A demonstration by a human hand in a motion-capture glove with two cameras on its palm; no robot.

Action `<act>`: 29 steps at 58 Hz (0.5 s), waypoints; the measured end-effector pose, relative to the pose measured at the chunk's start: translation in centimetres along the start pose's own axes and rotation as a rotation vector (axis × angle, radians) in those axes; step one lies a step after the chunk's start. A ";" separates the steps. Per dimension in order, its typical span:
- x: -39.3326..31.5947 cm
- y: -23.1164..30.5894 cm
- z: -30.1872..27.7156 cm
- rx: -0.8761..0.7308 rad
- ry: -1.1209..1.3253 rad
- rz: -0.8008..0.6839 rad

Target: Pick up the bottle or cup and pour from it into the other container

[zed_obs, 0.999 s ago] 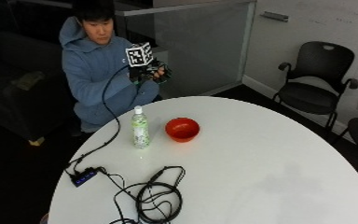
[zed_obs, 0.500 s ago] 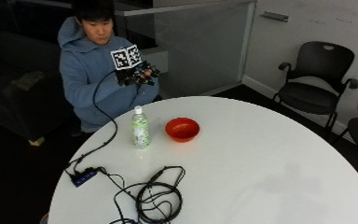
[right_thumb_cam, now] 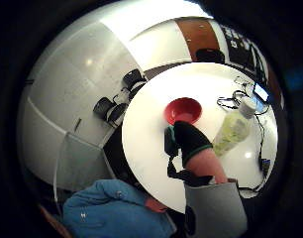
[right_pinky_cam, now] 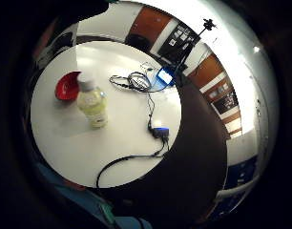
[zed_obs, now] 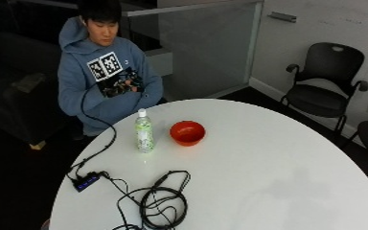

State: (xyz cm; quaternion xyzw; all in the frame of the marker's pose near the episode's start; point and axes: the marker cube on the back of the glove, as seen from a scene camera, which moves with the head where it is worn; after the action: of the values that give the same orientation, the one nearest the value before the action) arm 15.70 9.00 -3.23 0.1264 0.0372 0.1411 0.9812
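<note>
Gloved right hand has come down from shoulder height to chest level over the last second, now tucked against the hoodie above the table's near edge, well apart from everything on it. Nothing held; from the outside view I can't tell how far the fingers are curled, and the thumb-side palm view only shows one gloved finger sticking out over the table. My read: the reach hasn't started, the hand is only lowering toward the work area, so the pour is at zero. Bottle stands upright on the round white table, cap on, just beside the red bowl but not touching. Neither has moved. Bottle is clear plastic, slim and cylindrical with a narrower neck, white cap, pale yellow-green liquid filling most of it; looks smooth, probably slightly squashy. The cap will likely need to come off before pouring. Bowl is shallow, round, glossy red, looks empty. Tabletop is smooth and glossy. A black cable lies coiled nearer the front of the table, with a small blue box on its run.
</note>
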 end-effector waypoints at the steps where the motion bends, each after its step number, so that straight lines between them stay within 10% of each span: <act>1: 0.3 0.1 0.0 0.005 -0.006 0.007; 29: 7.9 2.4 4.0 -0.027 -0.385 0.115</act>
State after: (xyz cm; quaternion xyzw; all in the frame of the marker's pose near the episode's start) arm 23.06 12.60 0.96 0.1396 -0.1601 0.1708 0.9621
